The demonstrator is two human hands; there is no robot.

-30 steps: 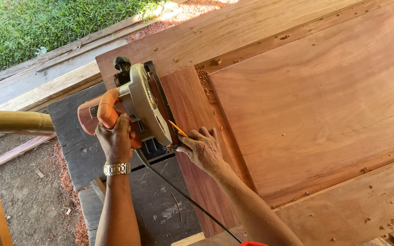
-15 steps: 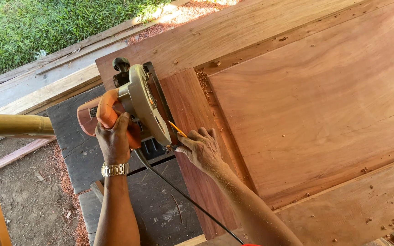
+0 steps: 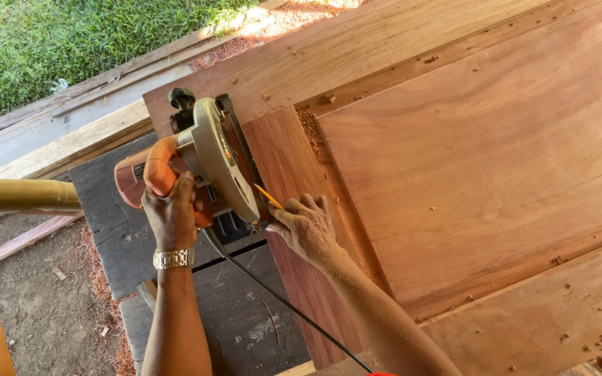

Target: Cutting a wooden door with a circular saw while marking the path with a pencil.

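The orange-and-grey handheld circular saw with a pale metal blade guard [image 3: 203, 163] is sitting on the near-left corner of the large reddish-brown wooden door panel [image 3: 468, 160], its base plate lying on the vertical side rail of the door. It is looking like a heavy, rigid tool, weighted toward the motor on its left, so the orange handle at the back seems the sound place to be taking it, with the fingers kept well off the guard and blade.

The left hand [image 3: 171, 212] is wrapping tightly round that orange handle, fingers closed on it. The right hand [image 3: 306, 226] is resting on the door's side rail just beside the saw's base, its fingers curled round a thin yellow pencil [image 3: 269, 197] whose tip is pointing toward the guard. A silver metal wristwatch [image 3: 173, 258] is sitting on the left wrist. A black power cord [image 3: 280, 299] is trailing from the saw toward the bottom of the view.

Counted: one saw, one pencil, one watch, one cord, one door, two hands.

The door is looking stiff and heavy, its surface scattered with sawdust. Below its edge, dark weathered planks [image 3: 113, 209] are lying, a yellowish bamboo pole [image 3: 15, 196] is crossing at the left, and green grass [image 3: 50, 42] is showing beyond.
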